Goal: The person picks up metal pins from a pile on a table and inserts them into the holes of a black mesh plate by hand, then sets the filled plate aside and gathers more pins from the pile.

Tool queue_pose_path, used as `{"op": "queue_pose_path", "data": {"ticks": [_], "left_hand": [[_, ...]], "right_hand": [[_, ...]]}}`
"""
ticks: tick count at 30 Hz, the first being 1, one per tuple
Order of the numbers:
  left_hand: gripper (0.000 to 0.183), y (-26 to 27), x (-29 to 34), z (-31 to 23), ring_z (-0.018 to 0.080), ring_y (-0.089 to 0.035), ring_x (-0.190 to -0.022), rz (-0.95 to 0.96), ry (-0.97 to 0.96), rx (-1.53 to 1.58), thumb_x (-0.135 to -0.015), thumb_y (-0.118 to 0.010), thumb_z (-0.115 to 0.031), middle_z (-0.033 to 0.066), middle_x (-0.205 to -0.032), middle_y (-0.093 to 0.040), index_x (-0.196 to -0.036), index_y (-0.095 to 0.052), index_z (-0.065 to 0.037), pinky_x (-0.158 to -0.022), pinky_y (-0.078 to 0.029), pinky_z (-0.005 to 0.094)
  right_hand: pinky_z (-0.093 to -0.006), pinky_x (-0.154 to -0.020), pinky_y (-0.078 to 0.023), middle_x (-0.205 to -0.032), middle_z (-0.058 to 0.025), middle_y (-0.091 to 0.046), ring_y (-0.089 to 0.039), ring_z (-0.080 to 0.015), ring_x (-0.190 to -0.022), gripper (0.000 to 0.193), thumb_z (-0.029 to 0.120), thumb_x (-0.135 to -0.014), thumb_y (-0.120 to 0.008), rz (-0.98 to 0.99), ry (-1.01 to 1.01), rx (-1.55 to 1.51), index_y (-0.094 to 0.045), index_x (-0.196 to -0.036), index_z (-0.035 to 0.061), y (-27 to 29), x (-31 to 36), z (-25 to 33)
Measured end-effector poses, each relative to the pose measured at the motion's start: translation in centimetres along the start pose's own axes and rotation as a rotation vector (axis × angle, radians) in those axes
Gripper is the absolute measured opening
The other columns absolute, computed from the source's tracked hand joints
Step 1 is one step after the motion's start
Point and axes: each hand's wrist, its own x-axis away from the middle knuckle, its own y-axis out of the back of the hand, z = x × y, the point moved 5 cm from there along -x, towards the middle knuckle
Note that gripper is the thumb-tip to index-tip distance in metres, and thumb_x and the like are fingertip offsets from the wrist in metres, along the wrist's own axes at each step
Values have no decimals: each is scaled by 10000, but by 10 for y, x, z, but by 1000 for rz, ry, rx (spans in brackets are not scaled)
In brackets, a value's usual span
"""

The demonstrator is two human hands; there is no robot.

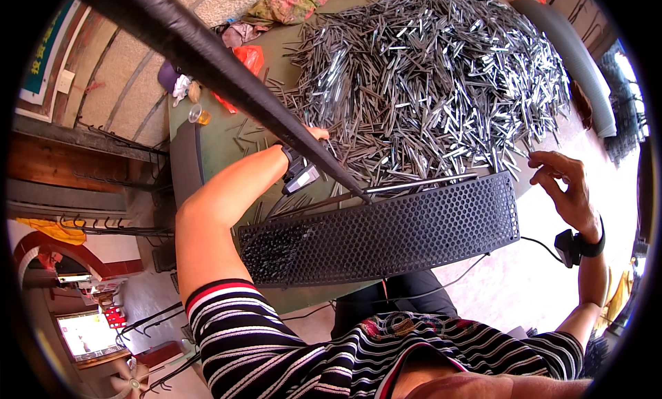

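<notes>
A long black perforated panel (407, 227) lies before my body, its round holes in close rows. Dark small pieces (272, 254) crowd the holes at its left end. Beyond it spreads a large heap of thin metal strips (441, 82), some dark, some shiny. My left hand (317, 133) reaches to the heap's near left edge; a thick black bar hides most of its fingers. Off the panel's right end, my right hand (562, 182) is raised with bent fingers drawn toward the thumb. Whatever sits at its fingertips is too small to make out.
The thick black bar (227, 68) slants from upper left down to the panel. A clear cup with yellowish liquid (200, 114), a red plastic bag (249, 58) and crumpled cloth (286, 6) lie at the table's left. A grey curved sheet (576, 61) borders the heap's right; a cable (455, 278) hangs near my lap.
</notes>
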Motion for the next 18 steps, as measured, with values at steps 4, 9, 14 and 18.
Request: {"op": "queue_pose_path", "data": {"ticks": [4,9,14,18], "left_hand": [[855,-2,18,-15,334,-487,-1146,-75,2,-52,-516,-894,-344,274,-1189,-516,-1077,-498,165,-910,-394,452],[480,-7,-60,25,225,-593,-709,-166,-116,7,-551,-838,-274,148,-824,-625,-791,-612,75,-628,-476,321],[340,-22,-20,-16,160,-456,-466,-272,-123,-89,-484,-777,-190,51,-520,-505,-509,-532,45,-485,-391,317],[338,-15,-7,-11,167,-453,-459,-238,-157,62,-477,-775,-173,47,-510,-497,-498,-524,51,-477,-385,320]], "right_hand": [[-293,-714,-504,-897,-136,-641,-640,-170,-745,296,-44,-819,-558,-11,-48,-21,-576,-1112,-12,-1,7,-11],[-281,-709,-498,-900,-121,-644,-640,-162,-746,296,-13,-827,-557,3,-43,-14,-569,-1123,-7,-2,6,-18],[-288,-696,-511,-911,-140,-633,-640,-173,-754,275,-24,-827,-578,-37,-3,-4,-575,-1102,-9,-3,11,-24],[-295,-694,-520,-922,-151,-628,-639,-180,-766,276,-38,-821,-593,3,-10,5,-564,-1094,-11,-5,11,-26]]}}
